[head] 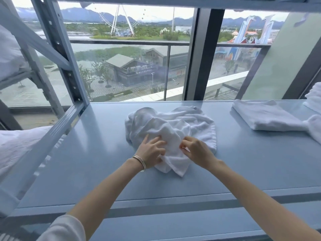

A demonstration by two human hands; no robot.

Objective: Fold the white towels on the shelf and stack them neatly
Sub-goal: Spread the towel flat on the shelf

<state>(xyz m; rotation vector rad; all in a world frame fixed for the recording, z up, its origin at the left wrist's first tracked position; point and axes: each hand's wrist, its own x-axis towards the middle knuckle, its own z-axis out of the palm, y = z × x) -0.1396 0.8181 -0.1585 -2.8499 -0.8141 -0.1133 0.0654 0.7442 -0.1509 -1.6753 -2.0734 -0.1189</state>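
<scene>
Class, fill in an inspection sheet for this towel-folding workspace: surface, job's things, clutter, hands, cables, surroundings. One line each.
Surface: blue-grey metal shelf, smooth, bare around the work.
Job's things: crumpled white towel at the middle, unfolded; folded towel lying flat at the right.
Clutter: more white cloth at the far right edge, partly out of view.
Hands: left hand grips the crumpled towel's near part; right hand pinches it beside the left.
Cables: nothing seen.
Surroundings: window behind the shelf; white bedding on the left.
</scene>
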